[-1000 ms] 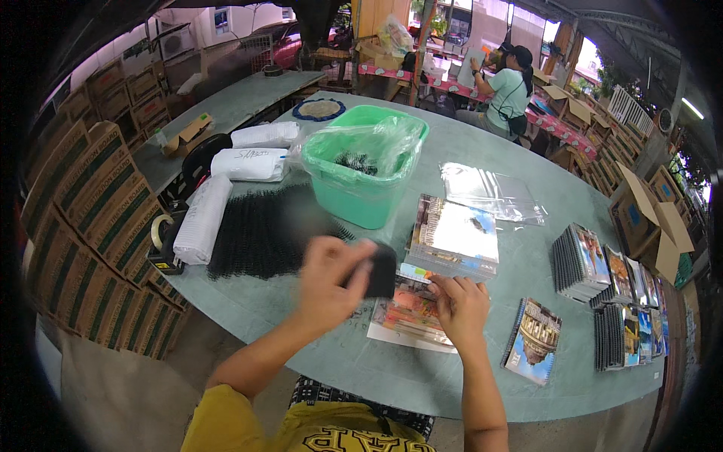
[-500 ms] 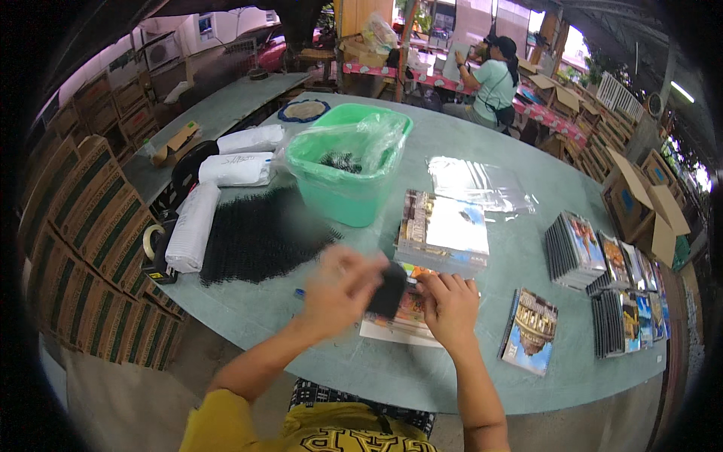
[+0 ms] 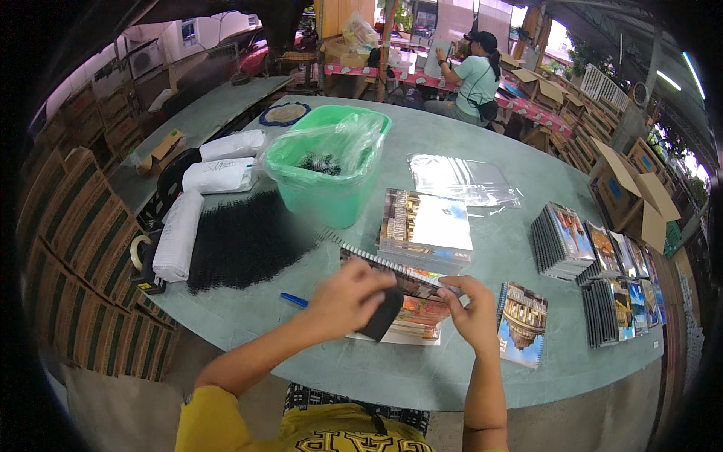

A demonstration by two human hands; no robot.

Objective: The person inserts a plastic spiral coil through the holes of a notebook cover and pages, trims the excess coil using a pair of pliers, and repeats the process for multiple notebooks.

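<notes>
A spiral-bound calendar is raised at a tilt above a colourful printed stack, its coiled edge upward. At its right end, my right hand pinches the corner between thumb and fingers. My left hand is in front of the calendar's left part, fingers curled on a flat black piece with a rounded edge. The hand hides part of that piece, and I cannot tell whether it touches the calendar. Left of this lies a spread of black binding coils. A blue pen rests near my left wrist.
A green bin lined with clear plastic stands beyond the coils, beside white rolled packages. Ahead is a booklet stack near clear plastic sleeves. One calendar and more stacks lie right. A person sits behind.
A calendar with its coiled edge now shows raised between my hands. My left hand, with the black piece, has moved slightly lower. The whole view has shifted a little.
</notes>
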